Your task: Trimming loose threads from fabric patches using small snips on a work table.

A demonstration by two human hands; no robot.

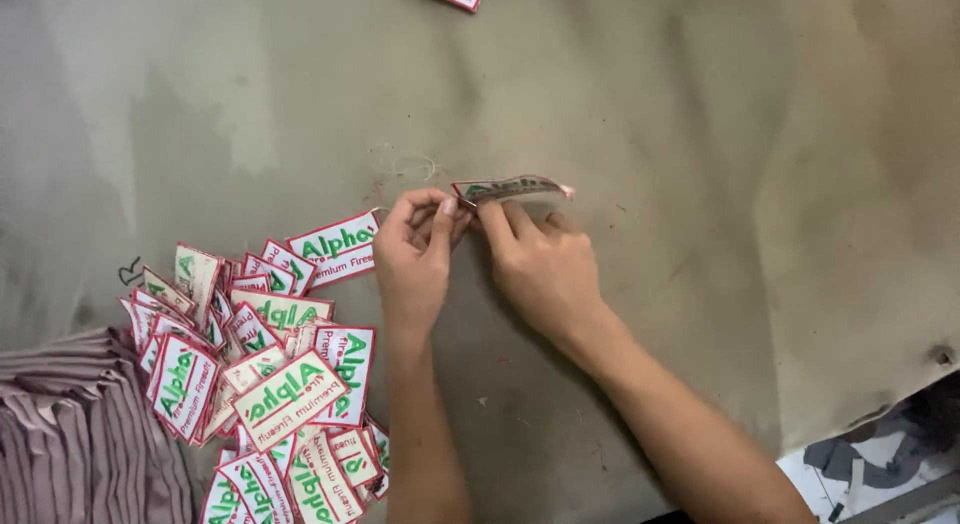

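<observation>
Worn grey-green surface (650,104); we see left hand (412,259) and right hand (535,259) both pinching one embroidered patch (510,189) just above it, probably light and floppy, best gripped at edges. Patch pile (260,364) lies left.

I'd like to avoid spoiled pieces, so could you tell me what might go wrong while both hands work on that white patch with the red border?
1. The left hand and right hand pinch the white, red-bordered embroidered patch only at its near end, so it might bend or slip.
2. The loose heap of matching patches lies beside the left forearm and could get scattered.
3. Loose thread scraps on the worn grey-green table might cling to it.
</observation>
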